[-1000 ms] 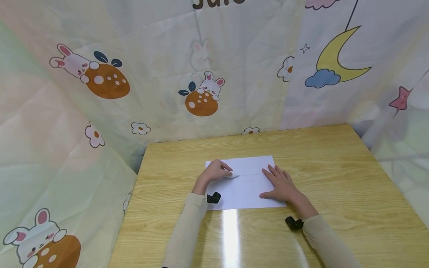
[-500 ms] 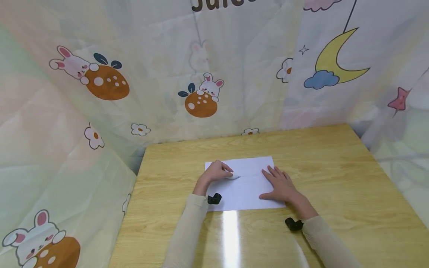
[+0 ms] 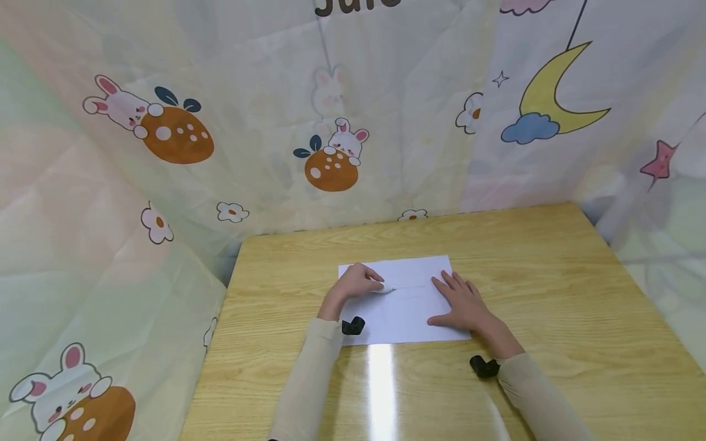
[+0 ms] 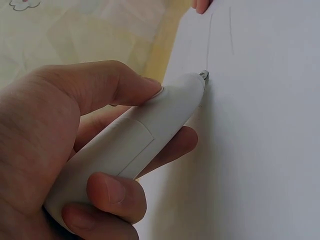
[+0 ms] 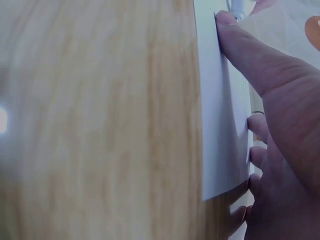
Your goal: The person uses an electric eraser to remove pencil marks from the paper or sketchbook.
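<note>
A white sheet of paper (image 3: 405, 321) lies on the wooden table. My left hand (image 3: 352, 283) grips a thick, white pen-shaped tool (image 4: 120, 150) over the sheet's left half. In the left wrist view, the thumb presses near a button on its body while the other fingers curl beneath. Its small metal tip (image 4: 204, 75) meets the paper at the end of a thin line (image 4: 209, 40); a second, shorter line runs alongside. My right hand (image 3: 462, 304) rests with spread fingers on the sheet's right edge. In the right wrist view, its thumb (image 5: 245, 45) lies on the paper.
The wooden table (image 3: 551, 294) extends around the sheet on all sides. Behind and to the left hangs a cloth (image 3: 408, 122) printed with rabbits, flowers and a moon. Black wrist cameras sit by both wrists. A bright reflection (image 3: 382, 386) crosses the table's near part.
Both hands, the tool and the paper keep almost the same places. Only the head view has shifted slightly.
</note>
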Demonstrator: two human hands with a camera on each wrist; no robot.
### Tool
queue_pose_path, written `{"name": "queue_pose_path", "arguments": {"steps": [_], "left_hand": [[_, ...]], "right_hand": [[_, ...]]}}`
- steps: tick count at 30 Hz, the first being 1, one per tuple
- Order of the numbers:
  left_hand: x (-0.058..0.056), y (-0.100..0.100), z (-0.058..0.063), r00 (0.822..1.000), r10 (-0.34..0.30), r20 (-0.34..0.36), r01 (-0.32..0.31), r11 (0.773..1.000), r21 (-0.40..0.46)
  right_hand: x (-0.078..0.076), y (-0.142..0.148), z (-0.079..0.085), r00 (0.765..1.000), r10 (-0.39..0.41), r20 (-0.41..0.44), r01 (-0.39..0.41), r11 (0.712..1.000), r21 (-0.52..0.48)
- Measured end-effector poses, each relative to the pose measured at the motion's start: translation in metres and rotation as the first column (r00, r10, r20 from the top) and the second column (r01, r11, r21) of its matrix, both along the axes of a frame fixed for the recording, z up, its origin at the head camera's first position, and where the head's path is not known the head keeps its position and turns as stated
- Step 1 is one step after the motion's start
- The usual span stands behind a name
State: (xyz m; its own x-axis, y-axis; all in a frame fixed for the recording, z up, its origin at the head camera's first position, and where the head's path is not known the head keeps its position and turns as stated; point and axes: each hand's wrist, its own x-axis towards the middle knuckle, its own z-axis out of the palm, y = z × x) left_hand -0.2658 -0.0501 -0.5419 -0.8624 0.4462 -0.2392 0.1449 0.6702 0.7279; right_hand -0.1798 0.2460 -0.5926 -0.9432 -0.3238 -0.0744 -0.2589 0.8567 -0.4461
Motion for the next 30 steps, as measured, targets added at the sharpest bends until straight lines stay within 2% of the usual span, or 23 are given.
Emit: {"name": "queue_pose_path", "arguments": {"steps": [5, 13, 22, 30], "left_hand": [[0.0002, -0.0028, -0.0006, 1.000, 0.025, 0.004, -0.025, 1.000, -0.010], [0.0001, 0.0045, 0.0015, 1.000, 0.001, 0.008, -0.001, 1.000, 0.017], [-0.0022, 0.0030, -0.0012, 1.000, 0.023, 0.013, -0.023, 1.000, -0.009], [-0.0049, 0.0039, 0.0048, 1.000, -0.017, 0.021, 0.018, 1.000, -0.009]], "right_hand": [[0.0006, -0.0005, 0.0012, 1.000, -0.002, -0.013, 0.002, 1.000, -0.011], [0.0011, -0.0001, 0.0011, 1.000, -0.002, -0.004, 0.002, 1.000, -0.006], [-0.0011, 0.0021, 0.0002, 1.000, -0.003, -0.002, 0.003, 1.000, -0.001], [-0.0003, 0.0004, 0.0039, 1.000, -0.005, 0.006, 0.005, 1.000, 0.003]]}}
